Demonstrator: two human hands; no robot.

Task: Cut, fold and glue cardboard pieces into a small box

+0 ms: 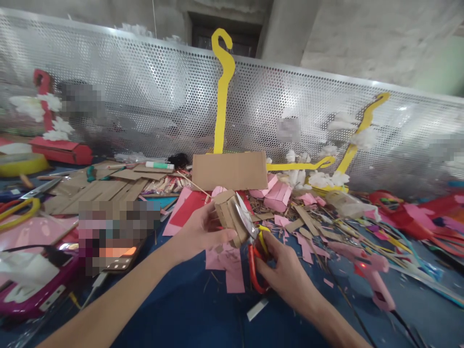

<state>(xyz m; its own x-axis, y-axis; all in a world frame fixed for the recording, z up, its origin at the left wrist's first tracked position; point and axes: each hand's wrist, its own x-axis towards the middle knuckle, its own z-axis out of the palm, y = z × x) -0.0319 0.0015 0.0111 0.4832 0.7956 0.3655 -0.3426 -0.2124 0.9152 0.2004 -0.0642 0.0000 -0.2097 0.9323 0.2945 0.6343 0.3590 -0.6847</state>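
Near the middle of the view, my left hand (205, 229) grips a small cardboard block (229, 215) with flat, angled sides. My right hand (281, 263) holds scissors (258, 263) with red and yellow handles. The scissors' metal blades look parted and lie against the block's right side; exactly where they touch is not clear. Beneath the hands are pink paper pieces (235, 278) on the blue table (174, 314). Just behind stands a plain cardboard rectangle (230, 170), with a tall yellow hook shape (222, 96) rising behind it.
A pink glue gun (369, 270) with a cable lies at the right. Cardboard strips (97, 195) and a phone (121, 251) are on the left, beside a purple box (36, 290). Paper scraps and sticks litter the right side. A perforated metal panel (163, 106) runs along the back.
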